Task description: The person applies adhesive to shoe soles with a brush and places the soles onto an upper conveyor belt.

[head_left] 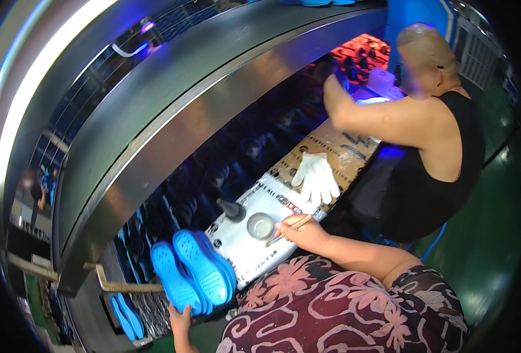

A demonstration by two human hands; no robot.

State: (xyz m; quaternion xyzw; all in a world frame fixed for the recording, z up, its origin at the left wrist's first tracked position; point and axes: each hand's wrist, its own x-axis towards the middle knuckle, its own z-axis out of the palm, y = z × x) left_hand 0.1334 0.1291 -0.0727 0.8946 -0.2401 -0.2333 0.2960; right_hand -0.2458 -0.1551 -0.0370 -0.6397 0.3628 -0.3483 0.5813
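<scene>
My right hand (305, 233) grips a thin brush (296, 226) with a wooden handle, its tip low beside a small round grey bowl (260, 226). A pale liquid seems to lie in the bowl. At the lower left, my left hand (181, 322) is closed on the heel end of a blue shoe sole (169, 273) with small holes at the toe. Right beside it lies a stack of like blue soles (204, 262). Behind the bowl stands a dark bottle with a tapered tip (231, 209). A white knitted glove (317, 179) lies farther along the work board.
The printed cardboard work surface (346, 156) runs along a dark conveyor (219, 167) under a long metal hood (172, 100). A co-worker (434, 123) in a black top reaches toward the conveyor at the right. Two more blue soles (126, 316) lie at the lower left.
</scene>
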